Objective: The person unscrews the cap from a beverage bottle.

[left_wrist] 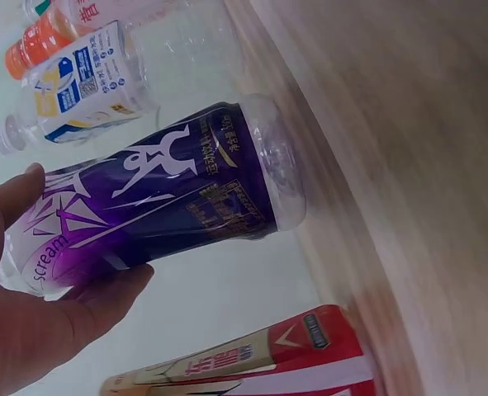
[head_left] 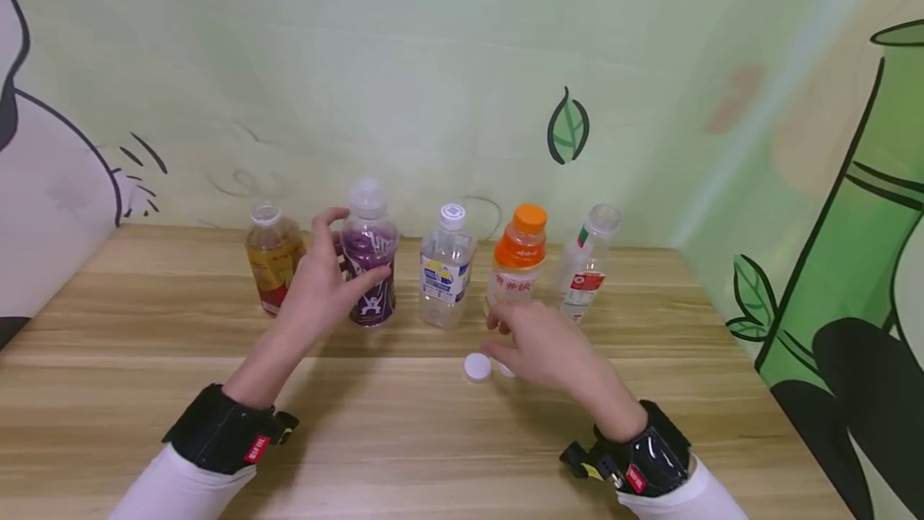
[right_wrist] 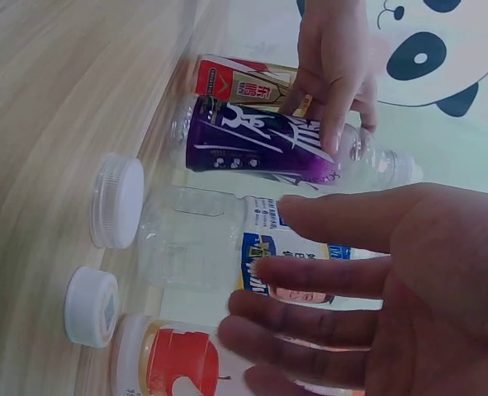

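My left hand (head_left: 318, 287) holds a purple-labelled drink bottle (head_left: 370, 263), upright on the table, with thumb in front and fingers round the far side. In the left wrist view the same bottle (left_wrist: 153, 198) lies between thumb and fingers. The right hand (head_left: 545, 343) hovers in front of the orange-capped bottle (head_left: 516, 259), fingers spread and relaxed, holding nothing. Beneath it lie two white caps: one cap (head_left: 477, 367) in plain sight, the other cap (head_left: 508, 371) mostly covered by the hand. Both caps, a larger one (right_wrist: 118, 202) and a smaller one (right_wrist: 92, 305), show in the right wrist view.
Left of the purple bottle stands a yellow-and-red-labelled bottle (head_left: 274, 259). A clear bottle (head_left: 445, 271) with a white top is in the middle of the row, and a clear bottle with a red label (head_left: 583, 271) ends it. Behind the wooden table (head_left: 404, 440) hangs a printed backdrop (head_left: 433, 87).
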`<state>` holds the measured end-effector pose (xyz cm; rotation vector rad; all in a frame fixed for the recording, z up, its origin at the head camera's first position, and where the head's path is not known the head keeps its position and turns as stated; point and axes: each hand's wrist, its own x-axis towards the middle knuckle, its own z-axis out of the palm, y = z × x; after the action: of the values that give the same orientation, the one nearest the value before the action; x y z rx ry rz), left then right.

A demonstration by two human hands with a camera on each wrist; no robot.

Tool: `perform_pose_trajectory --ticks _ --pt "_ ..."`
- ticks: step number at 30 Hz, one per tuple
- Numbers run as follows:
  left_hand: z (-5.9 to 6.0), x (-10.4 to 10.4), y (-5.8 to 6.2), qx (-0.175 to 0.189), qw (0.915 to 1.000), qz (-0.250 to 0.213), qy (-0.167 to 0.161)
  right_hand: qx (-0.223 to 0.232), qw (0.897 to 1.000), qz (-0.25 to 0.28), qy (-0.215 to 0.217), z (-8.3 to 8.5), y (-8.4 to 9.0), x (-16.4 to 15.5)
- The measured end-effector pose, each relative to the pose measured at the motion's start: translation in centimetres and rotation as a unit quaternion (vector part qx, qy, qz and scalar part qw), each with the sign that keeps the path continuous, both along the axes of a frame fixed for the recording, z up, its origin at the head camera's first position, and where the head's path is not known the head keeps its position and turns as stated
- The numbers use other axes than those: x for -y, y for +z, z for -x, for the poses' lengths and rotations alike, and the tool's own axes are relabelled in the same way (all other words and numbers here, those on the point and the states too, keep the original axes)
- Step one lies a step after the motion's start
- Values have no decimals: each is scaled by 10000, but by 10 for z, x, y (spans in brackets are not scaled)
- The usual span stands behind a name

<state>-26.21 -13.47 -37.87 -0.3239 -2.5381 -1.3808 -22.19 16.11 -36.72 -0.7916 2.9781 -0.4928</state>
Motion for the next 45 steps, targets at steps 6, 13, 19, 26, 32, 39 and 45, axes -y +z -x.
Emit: perform_pose_trajectory --ticks 6,13,19,26,32,39,45 --pt "-12 2 7 -239 9991 335 -73 -287 9974 663 -19 -2 6 1" --pt "-27 -5 17 -366 9973 550 -306 -701 9919 1057 70 -3 10 2" --pt "-35 -14 21 -628 9935 810 -487 -1182 9807 1548 175 -6 11 4" --pt "-38 -19 22 -741 9886 1154 -618 -1270 9676 2162 279 -7 12 7" --pt "-39 -20 21 -900 9841 1338 -746 -1223 9587 2544 350 -7 13 11" --pt "-40 -25 19 -1085 9776 1485 -1023 -910 9524 2895 307 -5 17 16" --pt "-44 -32 18 -1006 9716 1790 -1178 -837 9596 2672 272 -2 18 17"
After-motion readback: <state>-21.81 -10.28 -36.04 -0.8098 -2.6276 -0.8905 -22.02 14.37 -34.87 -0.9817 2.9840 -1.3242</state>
